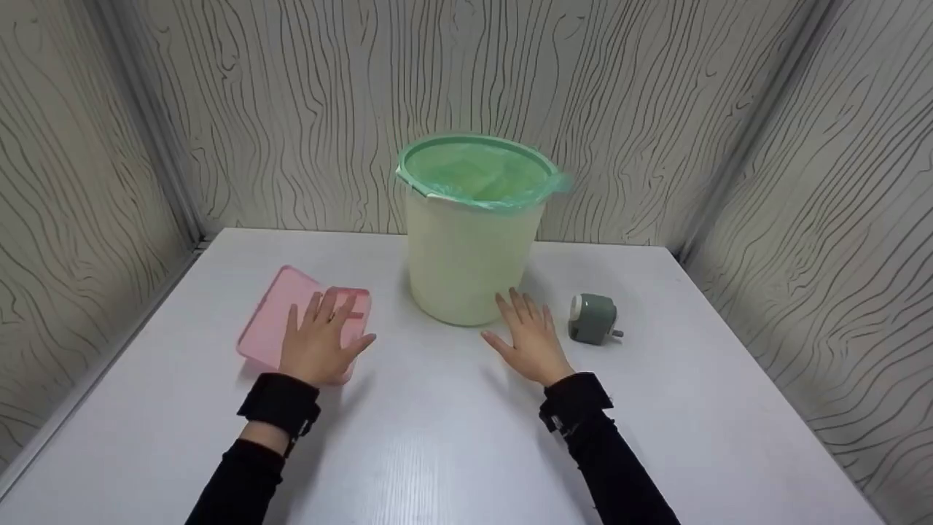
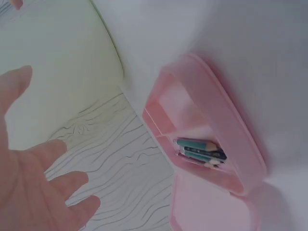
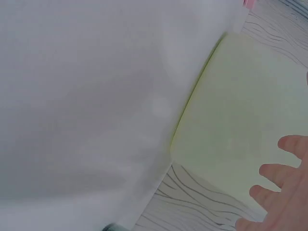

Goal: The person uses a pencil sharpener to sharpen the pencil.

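Observation:
My left hand (image 1: pixel 318 343) hovers with spread fingers over a pink pencil box (image 1: pixel 266 335), which lies with its lid folded back. Inside one compartment of the box, several short pencils (image 2: pixel 199 151) show in the left wrist view. My right hand (image 1: pixel 534 341), fingers also spread, is held above the table between a bin and a small pencil sharpener. The bin (image 1: pixel 466 255) is pale green-white, with a green rim and a green bag lining it. Dark green with a white round part and a small crank, the pencil sharpener (image 1: pixel 593 319) stands to the right. Neither hand holds anything.
A white table (image 1: pixel 408 437) carries all these things. Wood-grain patterned panels (image 1: pixel 306 109) close it in at the back and on both sides. The bin stands tall near the back panel, at the middle.

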The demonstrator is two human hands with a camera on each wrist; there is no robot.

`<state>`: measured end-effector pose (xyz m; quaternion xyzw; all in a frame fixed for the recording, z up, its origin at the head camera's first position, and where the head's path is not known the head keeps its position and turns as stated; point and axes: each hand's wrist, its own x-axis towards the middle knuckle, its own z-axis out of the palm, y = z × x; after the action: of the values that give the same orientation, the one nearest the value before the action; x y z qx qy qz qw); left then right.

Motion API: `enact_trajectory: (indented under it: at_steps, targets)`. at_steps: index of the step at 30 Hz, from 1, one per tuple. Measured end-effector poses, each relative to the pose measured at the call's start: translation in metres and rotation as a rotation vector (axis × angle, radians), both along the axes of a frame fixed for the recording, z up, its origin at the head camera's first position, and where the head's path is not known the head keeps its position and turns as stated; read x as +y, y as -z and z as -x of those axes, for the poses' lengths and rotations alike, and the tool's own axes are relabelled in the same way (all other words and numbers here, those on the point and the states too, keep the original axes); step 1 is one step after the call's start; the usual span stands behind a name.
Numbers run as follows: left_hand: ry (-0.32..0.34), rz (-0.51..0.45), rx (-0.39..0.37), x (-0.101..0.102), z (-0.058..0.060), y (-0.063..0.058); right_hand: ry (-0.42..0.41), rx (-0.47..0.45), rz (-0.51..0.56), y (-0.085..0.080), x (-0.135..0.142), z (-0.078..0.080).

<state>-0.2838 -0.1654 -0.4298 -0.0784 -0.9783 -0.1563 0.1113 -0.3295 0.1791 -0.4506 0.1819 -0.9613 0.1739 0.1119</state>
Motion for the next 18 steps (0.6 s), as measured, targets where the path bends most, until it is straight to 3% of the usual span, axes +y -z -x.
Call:
enact_trajectory:
  at_steps: [8,18]
  targets:
    - [-0.053,-0.016,0.004,-0.035,-0.004,-0.001,-0.133,0.086,-0.013,-0.002,-0.048,-0.002]
    - [-0.135,-0.015,0.022,-0.07,-0.008,0.004,-0.287,0.176,-0.153,-0.009,-0.111,-0.002]
